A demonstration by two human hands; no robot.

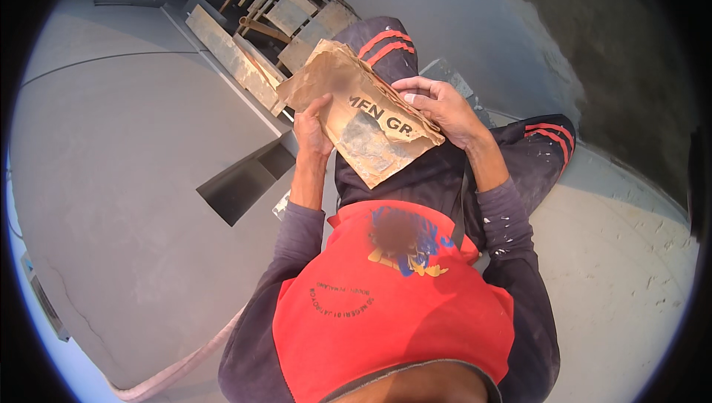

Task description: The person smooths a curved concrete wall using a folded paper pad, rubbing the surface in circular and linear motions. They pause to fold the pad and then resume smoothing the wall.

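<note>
A creased piece of brown paper sack [356, 99] with dark print is held over my lap, its surface torn and stained grey near the lower corner. My left hand [313, 130] grips its left edge, thumb on top and the other fingers hidden beneath. At the right, my right hand [447, 111] has its fingers bent over the folded upper edge, thumb and index finger close together there. The paper's far edge is ragged, and several layers show along the right side.
Beyond my knees lie stacked wooden boards and slats [289, 21]. A grey panel surface [126, 151] with a dark rectangular opening [247, 180] spreads at the left. To the right are a pale floor [615, 254] and a grey wall [608, 54]; a pale block [445, 76] sits behind my right hand.
</note>
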